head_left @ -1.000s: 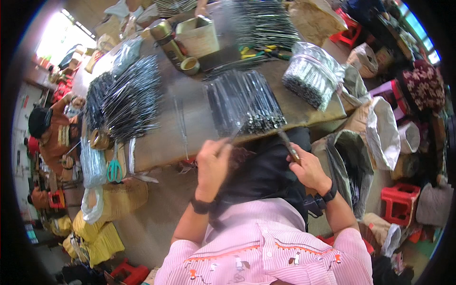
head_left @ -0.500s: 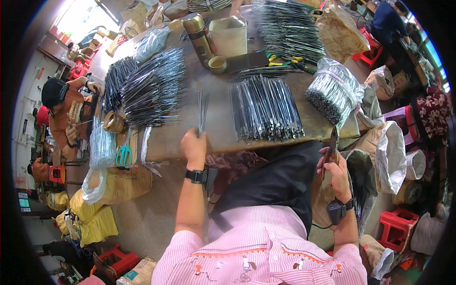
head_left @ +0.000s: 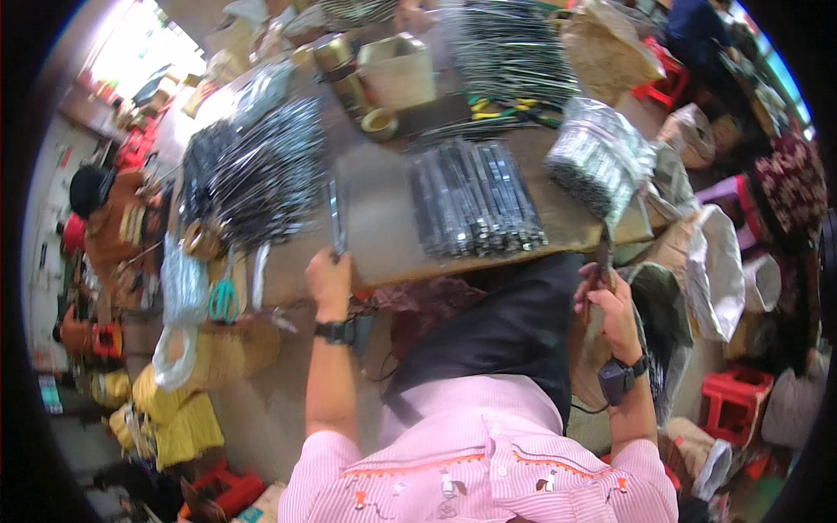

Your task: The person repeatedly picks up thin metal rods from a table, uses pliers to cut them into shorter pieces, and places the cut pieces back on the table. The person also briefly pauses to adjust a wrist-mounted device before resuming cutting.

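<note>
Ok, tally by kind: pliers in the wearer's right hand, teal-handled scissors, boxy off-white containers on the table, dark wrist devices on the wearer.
Pliers in right hand: 1
Teal-handled scissors: 1
Boxy off-white container: 1
Dark wrist devices: 2
Total: 5

Head-worn fisheye, downward over hands [head_left: 330, 283]

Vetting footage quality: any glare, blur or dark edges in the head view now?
Head view: window blown out at upper left, pale sheen on the table; cup and flask smeared by blur, strips in the left hand soft-edged too; fisheye corners black.
</note>
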`<state>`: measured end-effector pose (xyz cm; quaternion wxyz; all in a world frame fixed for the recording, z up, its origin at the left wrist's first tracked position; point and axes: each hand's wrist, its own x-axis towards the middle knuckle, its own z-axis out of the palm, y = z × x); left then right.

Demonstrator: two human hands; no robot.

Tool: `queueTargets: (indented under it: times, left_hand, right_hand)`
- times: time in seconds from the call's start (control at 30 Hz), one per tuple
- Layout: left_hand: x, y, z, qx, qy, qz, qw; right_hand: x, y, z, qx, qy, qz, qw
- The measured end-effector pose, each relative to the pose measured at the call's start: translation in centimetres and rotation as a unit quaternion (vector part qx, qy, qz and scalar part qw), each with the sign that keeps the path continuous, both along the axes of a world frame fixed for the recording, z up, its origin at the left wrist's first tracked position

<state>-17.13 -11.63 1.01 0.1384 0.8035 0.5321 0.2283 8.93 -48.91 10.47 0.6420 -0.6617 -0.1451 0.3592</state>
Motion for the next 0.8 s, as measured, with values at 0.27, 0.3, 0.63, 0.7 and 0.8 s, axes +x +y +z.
queueTargets:
  times: [0.27,0.3,0.63,0.7,0.8]
  left_hand:
    - [-1.1,0.4,0.9,-0.012,0.022,-0.017,1.0]
    - [-1.2,0.1,1.3,-0.011,0.019,-0.028,0.999]
    - [1.8,-6.5,6.5,0.012,-0.111,-0.156,0.981]
    - [3.4,-8.1,6.8,-0.023,-0.118,-0.201,0.972]
    - [5.6,-9.6,6.3,-0.036,-0.132,-0.246,0.959]
  right_hand:
    - [7.4,-1.5,1.1,0.166,0.026,-0.051,0.984]
    - [8.9,-1.3,1.0,0.185,0.024,-0.057,0.981]
    - [17.7,4.8,0.8,-0.056,-0.166,-0.093,0.98]
    - [18.2,6.8,0.2,-0.178,-0.323,-0.111,0.923]
    - [18.6,8.4,-0.6,-0.28,-0.445,-0.127,0.841]
